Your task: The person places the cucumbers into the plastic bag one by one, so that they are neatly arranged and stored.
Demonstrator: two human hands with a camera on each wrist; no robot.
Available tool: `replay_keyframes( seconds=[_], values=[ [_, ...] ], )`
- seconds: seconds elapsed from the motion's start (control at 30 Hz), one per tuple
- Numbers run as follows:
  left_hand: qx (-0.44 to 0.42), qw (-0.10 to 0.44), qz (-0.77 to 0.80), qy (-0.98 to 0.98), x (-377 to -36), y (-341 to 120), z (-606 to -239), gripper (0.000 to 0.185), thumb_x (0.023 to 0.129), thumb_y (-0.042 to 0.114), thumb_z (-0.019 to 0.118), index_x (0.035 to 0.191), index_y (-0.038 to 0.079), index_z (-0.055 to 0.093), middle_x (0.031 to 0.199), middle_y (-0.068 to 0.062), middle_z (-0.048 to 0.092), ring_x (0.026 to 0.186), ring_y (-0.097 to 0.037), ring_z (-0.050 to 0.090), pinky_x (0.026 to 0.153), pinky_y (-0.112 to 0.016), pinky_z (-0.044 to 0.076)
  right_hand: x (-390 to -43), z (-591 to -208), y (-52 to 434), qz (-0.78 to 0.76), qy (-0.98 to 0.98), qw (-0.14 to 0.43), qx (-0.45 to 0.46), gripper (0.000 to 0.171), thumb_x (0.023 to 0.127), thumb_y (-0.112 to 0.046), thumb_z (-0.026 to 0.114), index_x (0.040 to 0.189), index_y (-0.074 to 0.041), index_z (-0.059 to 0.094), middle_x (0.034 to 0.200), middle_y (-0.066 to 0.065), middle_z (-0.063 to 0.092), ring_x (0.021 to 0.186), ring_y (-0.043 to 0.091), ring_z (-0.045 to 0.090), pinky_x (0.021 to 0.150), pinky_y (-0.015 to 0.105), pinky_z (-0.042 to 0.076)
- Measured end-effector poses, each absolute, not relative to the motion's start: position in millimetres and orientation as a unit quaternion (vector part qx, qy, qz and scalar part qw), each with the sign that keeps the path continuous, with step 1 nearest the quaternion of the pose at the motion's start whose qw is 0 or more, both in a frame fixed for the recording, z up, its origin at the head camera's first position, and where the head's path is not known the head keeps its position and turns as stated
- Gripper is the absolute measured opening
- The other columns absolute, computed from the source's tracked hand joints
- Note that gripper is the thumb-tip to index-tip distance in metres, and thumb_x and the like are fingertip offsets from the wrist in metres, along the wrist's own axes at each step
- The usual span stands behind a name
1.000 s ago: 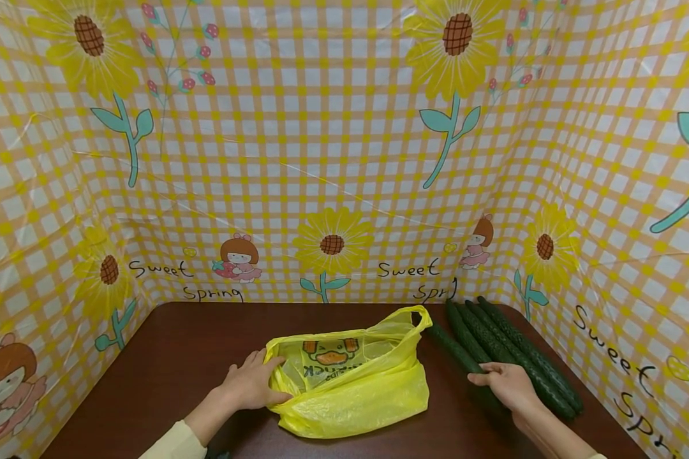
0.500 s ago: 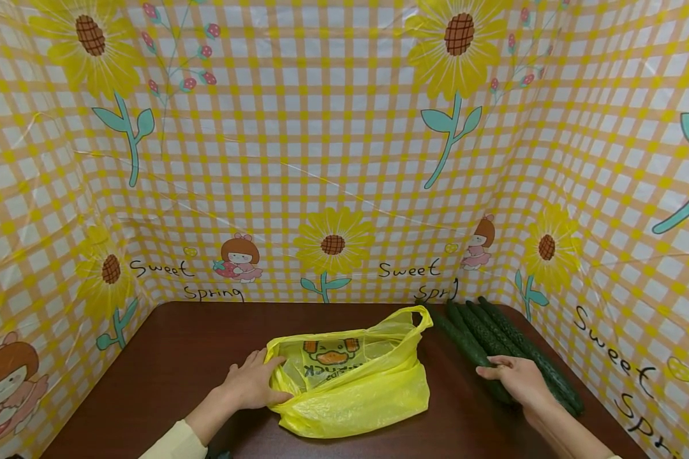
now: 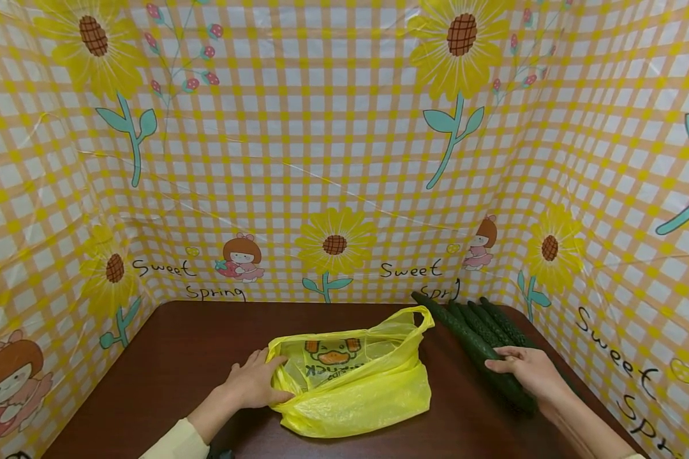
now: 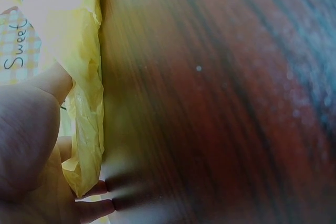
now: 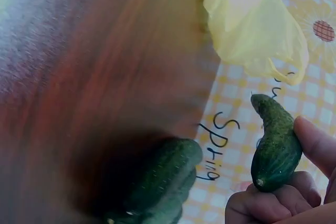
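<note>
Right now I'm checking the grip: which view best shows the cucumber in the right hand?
The right wrist view: the cucumber sits close up, fingers curled round it. The head view shows its whole length under the right hand. The left wrist view misses it.

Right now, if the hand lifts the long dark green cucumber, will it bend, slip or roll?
The long dark green cucumber looks straight and firm, so it probably stays stiff when lifted. Its skin looks bumpy, so the right hand curled round it likely grips well. Being round, it may roll on the smooth brown wooden table if set down loose.
</note>
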State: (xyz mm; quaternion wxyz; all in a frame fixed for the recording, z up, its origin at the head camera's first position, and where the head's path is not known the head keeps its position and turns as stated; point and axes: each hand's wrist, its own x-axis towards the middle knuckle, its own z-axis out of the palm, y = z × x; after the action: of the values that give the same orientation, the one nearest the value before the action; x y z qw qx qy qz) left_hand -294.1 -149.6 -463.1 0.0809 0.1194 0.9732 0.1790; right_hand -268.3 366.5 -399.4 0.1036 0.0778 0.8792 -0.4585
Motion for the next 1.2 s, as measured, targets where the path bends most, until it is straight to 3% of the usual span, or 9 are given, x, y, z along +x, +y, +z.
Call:
replay_keyframes(
  seconds=[0.27,0.9,1.2],
  values=[
    [0.119,0.082,0.179,0.973,-295,-150,-463,0.081,0.081,0.060,0.076,0.148,0.020,0.052,0.160,-0.026,0.030,0.147,-0.047,0.029,0.105,-0.079,0.023,-267,-375,368,-0.416,0.904,0.089,0.037,0.073,0.097,-0.046,0.064,0.146,0.005,0.046,0.156,0.037,0.028,0.137,0.059,0.032,0.091,0.056,0.049],
    [0.119,0.081,0.179,0.973,-295,-150,-463,0.081,0.081,0.059,0.077,0.147,0.020,0.052,0.159,-0.027,0.031,0.147,-0.048,0.029,0.104,-0.080,0.023,-279,-337,359,-0.385,0.916,0.091,-0.075,0.064,0.098,-0.033,0.066,0.144,0.007,0.048,0.152,0.040,0.033,0.139,0.057,0.033,0.099,0.060,0.045],
    [0.118,0.087,0.185,0.972,-294,-149,-463,0.081,0.082,0.059,0.076,0.148,0.020,0.051,0.160,-0.026,0.030,0.147,-0.046,0.029,0.106,-0.079,0.022,-291,-334,345,-0.394,0.902,0.118,-0.130,0.062,0.096,-0.029,0.068,0.143,0.007,0.050,0.156,0.040,0.025,0.141,0.059,0.027,0.103,0.066,0.039]
  ],
)
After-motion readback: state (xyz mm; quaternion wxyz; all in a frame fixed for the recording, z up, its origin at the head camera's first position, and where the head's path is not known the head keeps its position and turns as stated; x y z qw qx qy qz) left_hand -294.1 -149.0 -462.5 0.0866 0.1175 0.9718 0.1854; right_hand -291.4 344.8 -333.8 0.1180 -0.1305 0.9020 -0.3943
